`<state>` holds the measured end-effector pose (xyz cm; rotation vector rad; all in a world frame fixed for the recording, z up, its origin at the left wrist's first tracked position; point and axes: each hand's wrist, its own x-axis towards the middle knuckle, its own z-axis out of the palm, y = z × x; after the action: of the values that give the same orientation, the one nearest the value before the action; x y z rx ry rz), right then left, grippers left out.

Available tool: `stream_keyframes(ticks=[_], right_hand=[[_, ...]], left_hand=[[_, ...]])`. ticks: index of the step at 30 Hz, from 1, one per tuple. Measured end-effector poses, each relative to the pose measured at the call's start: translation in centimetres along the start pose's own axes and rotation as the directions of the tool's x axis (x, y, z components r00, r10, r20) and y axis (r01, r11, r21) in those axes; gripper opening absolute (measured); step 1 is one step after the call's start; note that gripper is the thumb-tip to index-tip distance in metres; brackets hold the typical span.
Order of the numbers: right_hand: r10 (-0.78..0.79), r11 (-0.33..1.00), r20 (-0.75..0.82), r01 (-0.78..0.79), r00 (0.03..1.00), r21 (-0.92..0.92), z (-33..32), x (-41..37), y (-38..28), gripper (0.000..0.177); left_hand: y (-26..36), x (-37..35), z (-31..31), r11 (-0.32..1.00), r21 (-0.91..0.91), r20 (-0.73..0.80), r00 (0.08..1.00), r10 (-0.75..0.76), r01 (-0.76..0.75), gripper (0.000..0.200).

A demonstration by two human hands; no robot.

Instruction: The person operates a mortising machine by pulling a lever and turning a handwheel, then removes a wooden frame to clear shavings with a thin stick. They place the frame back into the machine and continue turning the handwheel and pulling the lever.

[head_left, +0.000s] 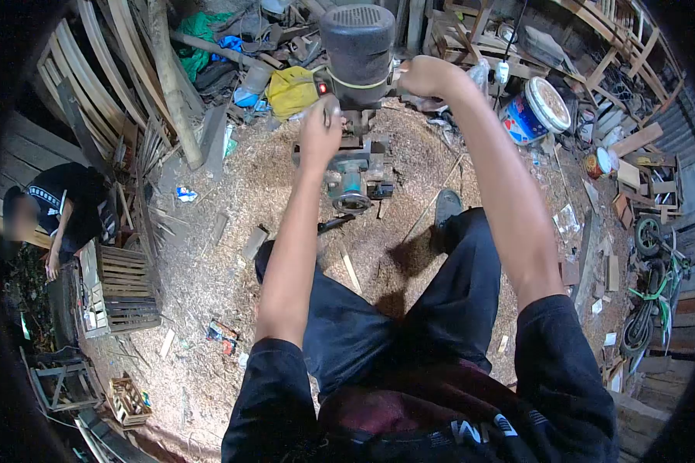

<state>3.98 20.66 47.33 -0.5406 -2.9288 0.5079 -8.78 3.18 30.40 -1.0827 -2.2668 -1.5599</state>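
Note:
In front of me stands a bench machine that looks like a drill press, with a dark, vented motor housing on top. A pale band runs round the housing's lower part. Below it sits a metal vise-like base with a teal body and a round handwheel. My left hand is closed at the machine's left side, just under a small red-lit switch. My right hand is closed at the right side of the housing. What either set of fingers grips is hidden.
Wood shavings cover the floor. A yellow sack lies behind left, and a paint bucket full of shavings stands right. A person is at the far left beside a slatted crate. A green motorbike stands far right.

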Motion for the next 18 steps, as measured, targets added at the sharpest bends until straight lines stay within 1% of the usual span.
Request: stream_keyframes(ticks=[1, 2, 4, 5, 6, 7, 8, 11, 12, 13, 14, 16, 17, 18], right_hand=[[0.027, 0.99, 0.147, -0.006, 0.989, -0.143, 0.1, -0.2, -0.1, 0.036], [0.071, 0.96, 0.278, 0.011, 0.958, -0.281, 0.1, -0.2, -0.5, 0.035], [0.176, 0.984, 0.258, -0.159, 0.95, -0.087, -0.7, -2.7, -2.4, 0.036], [0.196, 0.98, 0.215, -0.187, 0.957, -0.06, 0.1, -3.4, -2.2, 0.036], [0.219, 0.976, 0.177, -0.217, 0.96, -0.032, 1.4, -3.9, -1.5, 0.036], [0.244, 0.969, 0.141, -0.247, 0.959, -0.001, 2.8, -4.6, -1.1, 0.037], [0.225, 0.972, 0.117, -0.213, 0.967, -0.102, 3.8, -5.3, -1.1, 0.037], [0.283, 0.956, -0.048, -0.277, 0.958, 0.099, 9.3, -8.0, 0.4, 0.031], [0.321, 0.938, -0.088, -0.303, 0.943, 0.168, 10.9, -9.5, 0.5, 0.028], [0.352, 0.92, -0.137, -0.315, 0.926, 0.234, 12.3, -10.2, 0.8, 0.025], [0.371, 0.909, -0.138, -0.328, 0.918, 0.257, 14.1, -11.3, 1.1, 0.027], [0.379, 0.901, -0.173, -0.32, 0.909, 0.294, 16.5, -11.6, 1.7, 0.033], [0.41, 0.883, -0.181, -0.34, 0.894, 0.325, 17.7, -12.9, 1.5, 0.03], [0.429, 0.87, -0.195, -0.345, 0.882, 0.352, 18.6, -13.5, 1.1, 0.026]], left_hand=[[-2.9, -2.4, 0.7, 0.995, 0.096, 0.095, 0.995, -0.036, 0.027, 0.032], [-6.2, -4.5, 1.5, 0.98, 0.193, 0.184, 0.98, -0.072, 0.036, 0.031], [-11.5, -9.7, 3.4, 0.964, 0.264, 0.313, 0.942, -0.12, 0.035, 0.031], [-14.2, -11.9, 4.4, 0.951, 0.307, 0.371, 0.917, -0.144, 0.026, 0.032], [-17.7, -14.4, 6.2, 0.941, 0.339, 0.445, 0.884, -0.14, -0.021, 0.034], [-22.8, -16.7, 9.0, 0.92, 0.371, 0.53, 0.842, -0.096, -0.129, 0.035], [-27.5, -18.8, 11.7, 0.897, 0.369, 0.602, 0.798, -0.032, -0.243, 0.037], [-28.5, -20.3, 12.5, 0.834, 0.369, 0.677, 0.733, 0.061, -0.41, 0.029], [-27.8, -20.5, 13.2, 0.971, 0.132, 0.561, 0.792, -0.24, 0.2, 0.026], [-22.4, -18.9, 11.2, 0.957, 0.225, 0.521, 0.807, -0.278, 0.184, 0.022], [-16.1, -16.9, 8.7, 0.933, 0.316, 0.48, 0.819, -0.315, 0.173, 0.017], [-13.9, -15.7, 7.7, 0.92, 0.344, 0.48, 0.807, -0.343, 0.187, 0.018], [-13.3, -16.2, 7.5, 0.913, 0.362, 0.497, 0.789, -0.362, 0.191, 0.02], [-12.8, -16.3, 7.8, 0.879, 0.398, 0.474, 0.761, -0.442, 0.263, 0.02]])
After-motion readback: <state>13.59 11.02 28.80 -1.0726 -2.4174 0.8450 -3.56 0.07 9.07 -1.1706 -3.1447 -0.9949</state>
